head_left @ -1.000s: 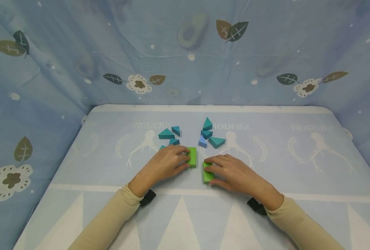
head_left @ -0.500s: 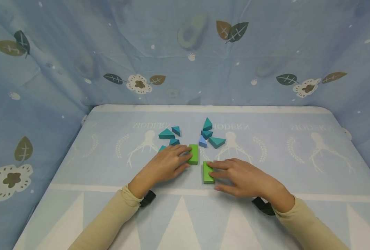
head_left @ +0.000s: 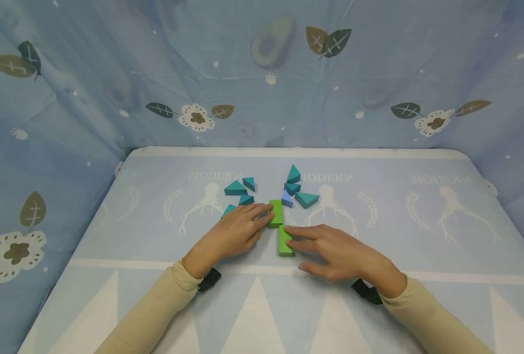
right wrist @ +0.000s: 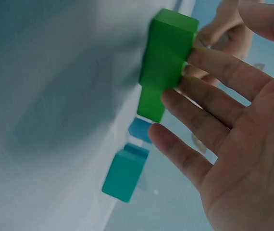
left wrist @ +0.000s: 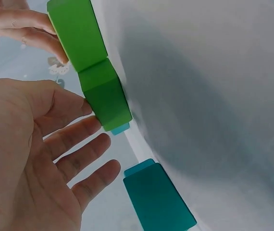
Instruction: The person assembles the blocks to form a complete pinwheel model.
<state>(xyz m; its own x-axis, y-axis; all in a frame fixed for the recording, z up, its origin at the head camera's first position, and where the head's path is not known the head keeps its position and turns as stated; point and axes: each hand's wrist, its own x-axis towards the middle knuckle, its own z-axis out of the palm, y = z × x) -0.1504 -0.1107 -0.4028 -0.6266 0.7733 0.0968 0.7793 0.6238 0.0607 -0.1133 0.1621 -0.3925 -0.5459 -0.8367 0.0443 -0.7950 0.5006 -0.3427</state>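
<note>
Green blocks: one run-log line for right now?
left hand: touching far green block | right hand: touching near green block | layout: staggered, near one offset right

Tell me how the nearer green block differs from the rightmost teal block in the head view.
The nearer green block is oblong; the rightmost teal block is triangular.
The nearer green block is bright green; the rightmost teal block is bluer.
The nearer green block points lengthwise away from the person; the rightmost teal block's longest edge runs sideways.
Both lie on the patterned tabletop.

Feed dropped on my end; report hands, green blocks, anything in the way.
Left hand touching far green block; right hand touching near green block. Blocks offset, ends apparently meeting. Blue block close to far one.
</note>
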